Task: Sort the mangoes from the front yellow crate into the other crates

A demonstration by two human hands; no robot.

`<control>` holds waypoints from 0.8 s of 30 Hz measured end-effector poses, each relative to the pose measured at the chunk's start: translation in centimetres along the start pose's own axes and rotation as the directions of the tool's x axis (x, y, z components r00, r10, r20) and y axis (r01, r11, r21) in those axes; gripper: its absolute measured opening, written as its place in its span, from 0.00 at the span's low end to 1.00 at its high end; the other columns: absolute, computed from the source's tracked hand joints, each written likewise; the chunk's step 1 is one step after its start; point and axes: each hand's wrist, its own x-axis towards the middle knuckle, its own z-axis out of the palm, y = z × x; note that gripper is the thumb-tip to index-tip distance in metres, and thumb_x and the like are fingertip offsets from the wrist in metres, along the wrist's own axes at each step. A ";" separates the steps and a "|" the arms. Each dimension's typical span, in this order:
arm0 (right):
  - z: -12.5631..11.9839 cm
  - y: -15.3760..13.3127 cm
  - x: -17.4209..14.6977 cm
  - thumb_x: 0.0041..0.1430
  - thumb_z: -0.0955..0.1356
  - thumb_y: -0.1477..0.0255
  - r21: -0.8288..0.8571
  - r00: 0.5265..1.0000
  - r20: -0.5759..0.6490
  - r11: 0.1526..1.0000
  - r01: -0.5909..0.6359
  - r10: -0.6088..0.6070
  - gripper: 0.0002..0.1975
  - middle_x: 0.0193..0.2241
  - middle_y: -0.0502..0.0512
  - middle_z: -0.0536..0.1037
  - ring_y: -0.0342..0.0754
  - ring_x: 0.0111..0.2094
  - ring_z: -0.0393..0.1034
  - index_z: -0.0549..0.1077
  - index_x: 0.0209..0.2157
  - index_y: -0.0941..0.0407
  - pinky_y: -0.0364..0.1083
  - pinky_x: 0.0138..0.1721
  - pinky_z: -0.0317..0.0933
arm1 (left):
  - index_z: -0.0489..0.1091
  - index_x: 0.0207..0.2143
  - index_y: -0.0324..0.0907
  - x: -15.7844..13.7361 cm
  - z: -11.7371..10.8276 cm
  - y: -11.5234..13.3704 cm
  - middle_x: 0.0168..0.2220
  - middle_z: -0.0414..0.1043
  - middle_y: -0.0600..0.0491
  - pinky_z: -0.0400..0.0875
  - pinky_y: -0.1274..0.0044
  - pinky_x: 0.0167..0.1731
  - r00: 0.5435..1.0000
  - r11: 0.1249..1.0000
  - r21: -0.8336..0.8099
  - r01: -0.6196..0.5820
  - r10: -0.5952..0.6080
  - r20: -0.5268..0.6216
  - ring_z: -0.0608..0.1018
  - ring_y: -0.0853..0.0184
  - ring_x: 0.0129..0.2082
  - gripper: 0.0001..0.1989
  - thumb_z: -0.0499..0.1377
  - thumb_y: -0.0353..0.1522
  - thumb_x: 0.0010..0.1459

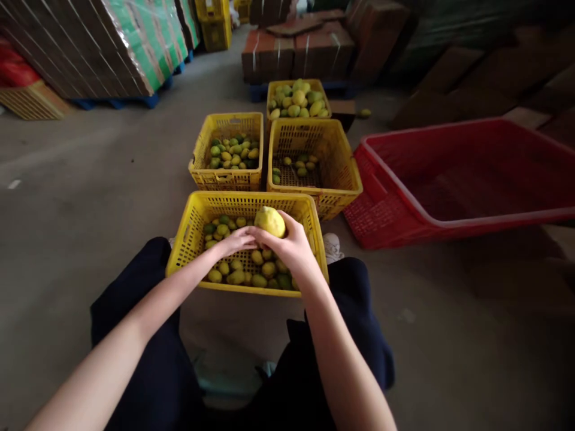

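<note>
My right hand (287,239) is closed round a yellow lemon (270,221), holding it above a yellow plastic crate (247,290) between my knees. The lemon's nubbed end points up. My left hand (240,240) reaches in from the left with its fingers stretched out, their tips beside my right thumb and just below the lemon. Part of those fingertips is hidden. In the crate under my hands lie loose green and yellow lemons (268,269), in a group at the back left and more along the front.
Behind stand a left yellow crate (227,178) of green-yellow fruit, a right yellow crate (314,193) with several fruits, and a heaped crate (299,102) farther back. A large red crate (390,221) is at the right. Cardboard boxes (296,57) and wrapped pallets (148,42) stand beyond.
</note>
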 end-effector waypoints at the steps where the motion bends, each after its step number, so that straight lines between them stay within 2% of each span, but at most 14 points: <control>1: 0.0 -0.1 -0.1 0.45 0.74 0.55 0.075 0.999 0.030 0.997 -0.032 0.030 0.19 0.23 0.48 0.71 0.44 0.24 0.64 0.72 0.31 0.55 0.43 0.25 0.59 | 0.69 0.51 0.38 0.4 -0.7 0.6 0.48 0.77 0.47 0.72 0.68 0.53 1.000 0.990 -0.140 -0.006 0.007 0.002 0.79 0.65 0.47 0.13 0.51 0.29 0.67; 2: 0.1 -0.2 -0.2 0.47 0.74 0.54 0.136 0.997 0.051 0.989 -0.064 0.058 0.20 0.22 0.48 0.71 0.43 0.23 0.63 0.72 0.32 0.55 0.43 0.24 0.58 | 0.69 0.51 0.37 0.4 -1.6 1.1 0.48 0.77 0.45 0.73 0.69 0.53 1.000 0.946 -0.324 -0.011 0.012 0.001 0.79 0.65 0.46 0.13 0.50 0.29 0.67; 3: 0.2 -0.2 -0.3 0.48 0.73 0.53 0.185 0.994 0.063 0.978 -0.094 0.083 0.20 0.22 0.48 0.70 0.43 0.22 0.63 0.72 0.33 0.55 0.43 0.23 0.57 | 0.69 0.52 0.36 0.0 -2.5 1.5 0.47 0.76 0.44 0.73 0.70 0.52 1.000 0.853 -0.522 -0.020 0.019 -0.007 0.80 0.65 0.46 0.14 0.50 0.30 0.68; 5: 0.5 0.0 -0.8 0.48 0.73 0.53 0.249 0.989 0.072 0.958 -0.140 0.126 0.21 0.22 0.48 0.71 0.42 0.22 0.62 0.73 0.35 0.54 0.43 0.22 0.57 | 0.68 0.53 0.34 -1.7 -4.3 1.9 0.44 0.76 0.43 0.75 0.72 0.50 0.999 0.562 -0.826 -0.051 0.039 -0.036 0.80 0.63 0.45 0.16 0.50 0.33 0.68; 7: 0.8 0.6 -1.3 0.47 0.74 0.54 0.282 0.981 0.105 0.941 -0.189 0.166 0.21 0.22 0.48 0.71 0.41 0.21 0.60 0.73 0.35 0.54 0.43 0.21 0.55 | 0.68 0.54 0.35 -3.8 -5.7 1.9 0.43 0.76 0.43 0.77 0.74 0.47 0.996 0.311 -0.947 -0.083 0.059 -0.068 0.80 0.62 0.46 0.18 0.51 0.36 0.68; 8: 0.9 1.1 -1.5 0.47 0.74 0.54 0.296 0.972 0.145 0.930 -0.220 0.184 0.21 0.22 0.48 0.72 0.41 0.20 0.59 0.72 0.35 0.54 0.42 0.20 0.53 | 0.67 0.54 0.35 -4.7 -6.1 1.9 0.43 0.76 0.43 0.78 0.76 0.45 0.994 0.214 -0.972 -0.097 0.064 -0.085 0.80 0.63 0.47 0.18 0.50 0.36 0.69; 10: 1.1 2.5 -1.9 0.46 0.74 0.53 0.328 0.947 0.242 0.901 -0.285 0.211 0.22 0.23 0.49 0.73 0.39 0.18 0.57 0.72 0.34 0.55 0.42 0.18 0.49 | 0.68 0.53 0.36 -6.0 -6.6 1.7 0.45 0.76 0.43 0.77 0.79 0.45 0.991 0.098 -0.988 -0.122 0.071 -0.116 0.80 0.65 0.47 0.17 0.49 0.35 0.69; 11: 1.3 3.2 -2.1 0.45 0.75 0.53 0.341 0.936 0.272 0.888 -0.309 0.222 0.22 0.24 0.50 0.73 0.39 0.18 0.57 0.72 0.33 0.55 0.42 0.18 0.48 | 0.69 0.51 0.37 -6.4 -6.6 1.6 0.46 0.76 0.44 0.77 0.80 0.45 0.989 0.084 -0.988 -0.132 0.078 -0.125 0.80 0.66 0.46 0.15 0.49 0.35 0.69; 12: 1.4 4.0 -2.3 0.44 0.76 0.55 0.352 0.932 0.279 0.878 -0.324 0.232 0.22 0.24 0.50 0.73 0.38 0.18 0.57 0.72 0.34 0.55 0.42 0.18 0.47 | 0.70 0.49 0.38 -6.6 -6.7 1.4 0.46 0.76 0.45 0.77 0.80 0.45 0.987 0.102 -0.985 -0.141 0.090 -0.132 0.80 0.67 0.45 0.14 0.51 0.35 0.68; 14: 1.8 5.4 -2.8 0.41 0.77 0.59 0.378 0.938 0.239 0.865 -0.330 0.253 0.22 0.25 0.49 0.73 0.38 0.19 0.57 0.72 0.35 0.55 0.41 0.19 0.47 | 0.72 0.45 0.37 -6.7 -6.6 0.8 0.44 0.77 0.46 0.77 0.79 0.43 0.981 0.224 -0.960 -0.169 0.131 -0.142 0.80 0.67 0.42 0.12 0.59 0.36 0.63; 17: 2.6 7.1 -3.7 0.40 0.78 0.63 0.455 0.941 0.210 0.825 -0.335 0.266 0.21 0.26 0.49 0.73 0.40 0.22 0.58 0.72 0.34 0.54 0.41 0.21 0.50 | 0.73 0.42 0.37 -6.9 -6.2 -0.7 0.40 0.77 0.47 0.76 0.77 0.39 0.969 0.549 -0.800 -0.241 0.183 -0.166 0.80 0.66 0.37 0.22 0.71 0.38 0.48; 20: 3.5 8.1 -4.8 0.42 0.77 0.62 0.522 0.933 0.278 0.780 -0.346 0.229 0.20 0.30 0.51 0.74 0.42 0.24 0.60 0.72 0.35 0.53 0.42 0.23 0.55 | 0.72 0.41 0.39 -7.9 -5.5 -2.4 0.38 0.76 0.49 0.74 0.75 0.37 0.947 0.818 -0.483 -0.311 0.223 -0.232 0.79 0.65 0.35 0.28 0.74 0.39 0.38; 22: 3.9 8.8 -5.7 0.42 0.77 0.61 0.522 0.948 0.253 0.798 -0.301 0.192 0.22 0.31 0.51 0.74 0.42 0.26 0.61 0.72 0.38 0.52 0.43 0.26 0.57 | 0.71 0.41 0.41 -9.0 -4.8 -3.3 0.40 0.75 0.50 0.72 0.75 0.36 0.929 0.893 -0.294 -0.340 0.271 -0.250 0.77 0.66 0.34 0.28 0.74 0.40 0.37; 24: 4.2 9.4 -6.6 0.41 0.78 0.62 0.458 0.977 0.147 0.865 -0.205 0.154 0.25 0.32 0.50 0.74 0.44 0.29 0.63 0.71 0.41 0.51 0.43 0.30 0.60 | 0.70 0.41 0.42 -10.3 -4.2 -3.9 0.42 0.74 0.50 0.71 0.75 0.35 0.920 0.914 -0.183 -0.362 0.318 -0.230 0.76 0.67 0.33 0.28 0.73 0.41 0.38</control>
